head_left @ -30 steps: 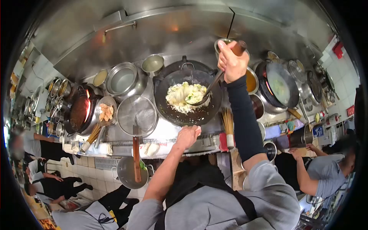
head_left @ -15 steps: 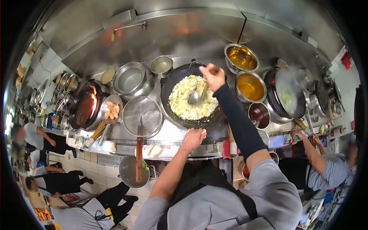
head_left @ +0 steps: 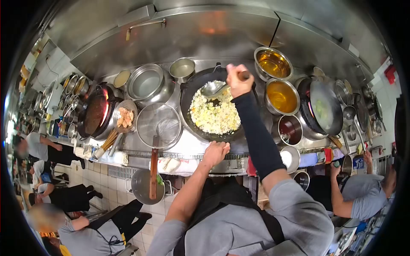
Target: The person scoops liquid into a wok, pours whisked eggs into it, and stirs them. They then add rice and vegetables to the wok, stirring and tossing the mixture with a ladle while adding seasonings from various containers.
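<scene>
My right hand (head_left: 240,82) is wrapped round the wooden-ended handle of a metal ladle (head_left: 212,89), above the far right part of a large black wok (head_left: 186,87). The ladle's bowl is tilted at the far side of a bed of white and yellow fried rice (head_left: 215,114) with green bits. A dark patch of wok shows just below the bowl. Close to the wok's near rim, my left hand (head_left: 216,153) is closed in a fist at the stove's front edge. What its fingers hold, if anything, is hidden.
Left of the wok are a round strainer (head_left: 159,126), a pot of water (head_left: 145,83) and a skimmer with meat pieces (head_left: 125,117). Bowls of amber liquid (head_left: 282,97) stand right. A second wok (head_left: 321,106) steams beyond; a flame burns far left. A co-worker (head_left: 363,192) stands right.
My right hand has carried the ladle's bowl from the middle of the rice toward its far left side. My left hand stays at the near rim. Co-workers at both sides have shifted.
</scene>
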`<state>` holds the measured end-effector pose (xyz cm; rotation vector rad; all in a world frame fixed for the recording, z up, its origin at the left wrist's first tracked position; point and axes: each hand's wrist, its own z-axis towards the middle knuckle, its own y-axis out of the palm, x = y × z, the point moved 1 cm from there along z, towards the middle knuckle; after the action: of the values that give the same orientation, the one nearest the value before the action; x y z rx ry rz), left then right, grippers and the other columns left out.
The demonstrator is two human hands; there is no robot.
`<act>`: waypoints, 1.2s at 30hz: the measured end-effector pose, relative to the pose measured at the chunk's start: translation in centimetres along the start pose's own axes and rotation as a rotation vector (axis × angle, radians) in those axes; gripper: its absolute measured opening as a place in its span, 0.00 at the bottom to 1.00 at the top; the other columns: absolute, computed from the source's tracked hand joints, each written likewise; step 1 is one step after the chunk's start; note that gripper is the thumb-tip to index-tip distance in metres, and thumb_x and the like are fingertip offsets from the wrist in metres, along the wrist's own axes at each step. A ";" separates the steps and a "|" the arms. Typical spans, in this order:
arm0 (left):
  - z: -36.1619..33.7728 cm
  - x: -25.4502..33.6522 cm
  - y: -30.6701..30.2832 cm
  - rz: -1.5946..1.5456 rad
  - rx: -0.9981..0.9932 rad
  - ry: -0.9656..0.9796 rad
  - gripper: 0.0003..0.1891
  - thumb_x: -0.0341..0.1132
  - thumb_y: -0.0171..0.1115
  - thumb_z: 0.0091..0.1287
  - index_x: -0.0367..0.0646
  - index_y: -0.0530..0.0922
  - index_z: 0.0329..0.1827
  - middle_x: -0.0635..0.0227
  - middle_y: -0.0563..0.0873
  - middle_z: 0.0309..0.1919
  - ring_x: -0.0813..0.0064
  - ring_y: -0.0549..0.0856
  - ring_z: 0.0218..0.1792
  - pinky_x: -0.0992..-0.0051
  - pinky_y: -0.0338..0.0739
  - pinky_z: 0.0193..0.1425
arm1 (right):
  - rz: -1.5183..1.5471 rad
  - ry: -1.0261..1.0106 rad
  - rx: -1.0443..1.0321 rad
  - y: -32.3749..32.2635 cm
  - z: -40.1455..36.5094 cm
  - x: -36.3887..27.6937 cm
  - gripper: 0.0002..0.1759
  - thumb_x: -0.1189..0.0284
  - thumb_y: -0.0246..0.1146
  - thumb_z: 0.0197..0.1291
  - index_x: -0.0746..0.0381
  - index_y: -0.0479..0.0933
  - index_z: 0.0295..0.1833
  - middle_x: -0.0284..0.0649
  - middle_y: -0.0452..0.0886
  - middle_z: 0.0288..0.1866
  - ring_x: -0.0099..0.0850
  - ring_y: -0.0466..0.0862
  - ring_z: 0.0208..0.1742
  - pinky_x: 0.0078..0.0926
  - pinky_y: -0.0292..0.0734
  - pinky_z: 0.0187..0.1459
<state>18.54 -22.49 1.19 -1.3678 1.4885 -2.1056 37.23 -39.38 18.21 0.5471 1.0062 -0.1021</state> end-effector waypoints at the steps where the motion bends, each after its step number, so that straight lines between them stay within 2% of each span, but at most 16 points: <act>1: -0.4 -0.3 0.4 -0.010 -0.007 0.009 0.15 0.45 0.55 0.82 0.44 0.79 0.42 0.56 0.89 0.38 0.48 0.84 0.43 0.53 0.75 0.55 | -0.086 -0.050 -0.085 -0.1 -0.4 1.5 0.19 0.73 0.75 0.68 0.62 0.75 0.26 0.29 0.79 0.21 0.18 0.76 0.24 0.24 0.69 0.28; 3: 0.7 -0.8 0.9 -0.007 0.033 0.021 0.14 0.45 0.55 0.81 0.44 0.79 0.42 0.56 0.89 0.38 0.49 0.84 0.43 0.53 0.75 0.55 | -0.267 0.092 -0.079 -1.1 3.8 0.8 0.19 0.69 0.75 0.68 0.63 0.77 0.26 0.29 0.79 0.21 0.19 0.76 0.24 0.26 0.70 0.28; 7: 0.3 -0.4 0.2 -0.034 0.053 0.017 0.17 0.47 0.56 0.82 0.42 0.79 0.40 0.53 0.88 0.37 0.45 0.83 0.42 0.52 0.75 0.55 | -0.022 -0.078 0.150 -4.2 4.6 -1.8 0.20 0.68 0.74 0.70 0.61 0.75 0.26 0.27 0.78 0.21 0.18 0.73 0.22 0.20 0.68 0.26; 9: -1.2 0.3 -0.1 -0.061 0.026 0.012 0.19 0.48 0.56 0.82 0.41 0.79 0.38 0.51 0.88 0.37 0.44 0.83 0.43 0.51 0.75 0.55 | -0.147 -0.143 0.026 -3.6 1.4 0.4 0.22 0.68 0.74 0.71 0.58 0.71 0.25 0.27 0.75 0.18 0.17 0.70 0.16 0.20 0.64 0.21; 11: -0.3 0.5 -0.6 -0.062 0.037 0.012 0.20 0.49 0.55 0.82 0.41 0.79 0.38 0.51 0.88 0.37 0.44 0.83 0.43 0.51 0.75 0.55 | -0.108 0.167 -0.221 -2.6 3.0 -0.1 0.22 0.67 0.75 0.70 0.57 0.72 0.26 0.27 0.74 0.18 0.18 0.71 0.17 0.21 0.65 0.22; 12: 0.1 -1.2 1.6 -0.005 -0.025 0.023 0.20 0.49 0.55 0.82 0.41 0.81 0.39 0.50 0.89 0.38 0.43 0.83 0.43 0.50 0.76 0.56 | -0.130 0.210 -0.133 -1.1 3.9 -1.4 0.22 0.66 0.75 0.69 0.57 0.73 0.25 0.27 0.75 0.18 0.18 0.72 0.17 0.21 0.65 0.22; 15: -0.1 -0.3 0.5 -0.053 0.009 -0.010 0.21 0.49 0.55 0.82 0.40 0.82 0.39 0.50 0.89 0.38 0.42 0.83 0.43 0.50 0.76 0.56 | -0.065 -0.006 0.052 0.9 2.4 -3.4 0.22 0.67 0.76 0.68 0.58 0.73 0.25 0.27 0.75 0.19 0.17 0.70 0.18 0.22 0.64 0.22; 17: -0.1 0.5 -0.6 -0.060 0.011 0.002 0.20 0.49 0.56 0.82 0.40 0.82 0.39 0.50 0.89 0.37 0.41 0.83 0.42 0.49 0.76 0.56 | -0.281 -0.227 -0.129 1.1 -1.3 -1.0 0.18 0.70 0.78 0.64 0.61 0.77 0.26 0.28 0.75 0.20 0.18 0.73 0.24 0.25 0.69 0.28; 20: -0.1 -0.3 0.5 -0.071 0.027 -0.013 0.20 0.48 0.56 0.81 0.40 0.82 0.39 0.50 0.89 0.37 0.41 0.83 0.43 0.49 0.76 0.56 | -0.227 -0.041 -0.217 2.2 0.5 0.8 0.19 0.69 0.75 0.68 0.58 0.75 0.27 0.27 0.76 0.19 0.17 0.73 0.18 0.23 0.66 0.23; 23: 0.6 -0.7 0.4 -0.040 0.043 0.001 0.20 0.48 0.57 0.81 0.40 0.81 0.39 0.50 0.89 0.37 0.41 0.83 0.43 0.49 0.76 0.56 | -0.199 -0.171 0.124 2.6 1.7 -1.6 0.20 0.69 0.76 0.68 0.60 0.74 0.26 0.27 0.74 0.21 0.17 0.70 0.26 0.24 0.69 0.31; 24: 0.1 -0.4 0.2 -0.046 0.030 -0.005 0.19 0.48 0.57 0.81 0.40 0.80 0.39 0.50 0.88 0.37 0.41 0.83 0.43 0.49 0.76 0.55 | -0.049 -0.141 0.154 1.0 1.7 0.4 0.21 0.69 0.75 0.69 0.59 0.73 0.26 0.27 0.74 0.21 0.16 0.70 0.24 0.22 0.68 0.28; 25: -0.3 -0.3 0.4 -0.052 0.015 -0.014 0.19 0.48 0.57 0.81 0.40 0.80 0.38 0.50 0.88 0.38 0.41 0.83 0.43 0.49 0.76 0.55 | 0.096 -0.050 0.115 0.8 0.4 0.8 0.21 0.71 0.75 0.70 0.59 0.72 0.26 0.27 0.74 0.21 0.15 0.70 0.23 0.21 0.66 0.26; 28: 0.3 -1.3 1.2 -0.024 -0.001 0.027 0.15 0.46 0.56 0.80 0.43 0.80 0.43 0.53 0.89 0.39 0.45 0.84 0.44 0.52 0.76 0.57 | -0.042 0.156 -0.093 2.1 0.0 0.0 0.22 0.70 0.74 0.70 0.59 0.71 0.26 0.27 0.75 0.20 0.15 0.72 0.22 0.22 0.65 0.24; 29: -0.1 -1.5 1.9 -0.026 -0.018 0.033 0.15 0.46 0.56 0.80 0.43 0.80 0.43 0.53 0.89 0.40 0.45 0.84 0.44 0.52 0.76 0.57 | -0.100 0.083 -0.116 2.9 0.2 -0.6 0.21 0.72 0.74 0.71 0.55 0.69 0.29 0.25 0.70 0.20 0.14 0.66 0.17 0.20 0.59 0.19; 32: -0.5 -0.3 0.5 -0.053 0.038 -0.025 0.19 0.48 0.56 0.81 0.40 0.81 0.40 0.51 0.89 0.38 0.42 0.83 0.45 0.50 0.76 0.57 | 0.120 0.008 -0.048 4.7 -5.0 -6.8 0.21 0.74 0.72 0.71 0.57 0.69 0.29 0.27 0.70 0.20 0.16 0.67 0.17 0.22 0.58 0.19; 36: -0.3 0.1 -0.2 -0.081 -0.011 -0.060 0.19 0.47 0.57 0.81 0.40 0.81 0.39 0.51 0.89 0.38 0.43 0.83 0.44 0.51 0.75 0.58 | 0.067 0.166 0.016 3.1 -5.2 -2.3 0.21 0.69 0.74 0.71 0.58 0.71 0.28 0.27 0.75 0.19 0.16 0.72 0.19 0.20 0.65 0.22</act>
<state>18.33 -22.29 1.37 -1.5063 1.4473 -2.0866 33.00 -34.59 19.20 0.6104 1.1482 -0.0049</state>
